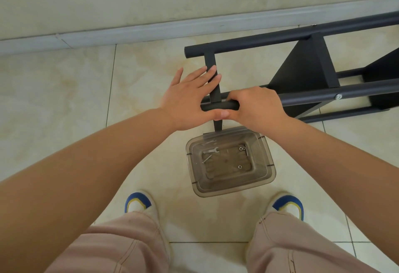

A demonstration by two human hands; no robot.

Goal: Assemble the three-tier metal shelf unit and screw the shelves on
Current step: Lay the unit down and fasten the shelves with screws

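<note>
My right hand (257, 105) is curled round the near end of a black tube (220, 107) of the shelf unit (306, 72), fingers wrapped over it. My left hand (190, 95) lies flat with its fingers straight, the fingertips resting on the short black crossbar (212, 78) and the thumb tucked under the tube end, touching my right hand. The crossbar runs from 12 to 6 o'clock, joining the tube I grip to a second tube (259, 42) farther off at 12 o'clock. The unit lies on its side on the tiled floor (64, 82), its long axis running from my hands out toward 2 o'clock, where a flat black shelf panel (311, 61) stands between the tubes and a silver bolt head (338, 96) shows on the nearer tube. Just below my hands, at 6 o'clock, a clear smoky plastic bin (267, 162) sits on the floor; in it lie a small flat wrench (211, 150), a long screw (206, 158) beside it, two nuts (242, 148) together in the far right corner and one single nut (239, 166) nearer me. My shoes (138, 203) stand either side of the bin, and a grey baseboard (151, 31) crosses at 12 o'clock.
</note>
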